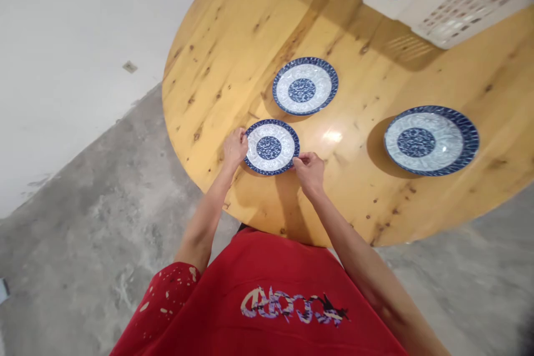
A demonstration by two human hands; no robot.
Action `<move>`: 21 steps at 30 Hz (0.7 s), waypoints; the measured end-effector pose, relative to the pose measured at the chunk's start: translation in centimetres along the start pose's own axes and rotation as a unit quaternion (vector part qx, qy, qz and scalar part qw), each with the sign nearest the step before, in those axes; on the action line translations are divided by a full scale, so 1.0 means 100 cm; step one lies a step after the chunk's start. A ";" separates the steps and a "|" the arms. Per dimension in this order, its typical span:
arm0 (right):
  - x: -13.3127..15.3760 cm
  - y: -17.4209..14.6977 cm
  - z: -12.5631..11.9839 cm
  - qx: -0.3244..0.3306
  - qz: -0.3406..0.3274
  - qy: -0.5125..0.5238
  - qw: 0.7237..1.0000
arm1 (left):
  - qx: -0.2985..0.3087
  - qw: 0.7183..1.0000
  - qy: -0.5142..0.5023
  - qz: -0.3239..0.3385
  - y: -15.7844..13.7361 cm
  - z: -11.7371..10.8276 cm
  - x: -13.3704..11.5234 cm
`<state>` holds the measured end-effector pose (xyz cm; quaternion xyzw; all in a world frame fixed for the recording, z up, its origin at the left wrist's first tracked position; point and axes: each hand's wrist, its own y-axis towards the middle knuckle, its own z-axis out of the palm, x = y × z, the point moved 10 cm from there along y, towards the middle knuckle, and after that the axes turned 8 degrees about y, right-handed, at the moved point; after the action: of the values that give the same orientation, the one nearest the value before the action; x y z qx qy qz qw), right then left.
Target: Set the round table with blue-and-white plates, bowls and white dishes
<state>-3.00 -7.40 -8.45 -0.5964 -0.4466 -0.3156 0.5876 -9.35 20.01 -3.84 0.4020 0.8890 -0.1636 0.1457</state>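
A blue-and-white plate (pixel 269 147) is at the near side of the round wooden table, between my two hands. My left hand (pixel 236 146) pinches its left rim, and my right hand (pixel 309 171) grips the right rim with thumb and fingers. Whether the plate rests on the wood or is slightly lifted, I cannot tell. Just beyond it lies a second plate (pixel 305 86) with the same dark blue rim and speckled centre. Farther right sits a third, similar plate (pixel 431 141), apart from both hands.
A white plastic basket (pixel 400 3) with slotted sides and a round picture stands at the back right of the wooden table (pixel 208 67). The table's curved edge runs close to my body. A white wall (pixel 83 39) and grey concrete floor (pixel 125 222) are at the left.
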 end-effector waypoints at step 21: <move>0.048 0.032 -0.030 -0.069 -0.068 -0.036 0.995 | 0.015 1.000 -0.027 -0.003 0.030 -0.024 -0.002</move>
<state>2.26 -9.33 -5.15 -0.6145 -0.4842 -0.3630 0.5061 -7.24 22.66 -2.13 0.3966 0.8837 -0.1882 0.1627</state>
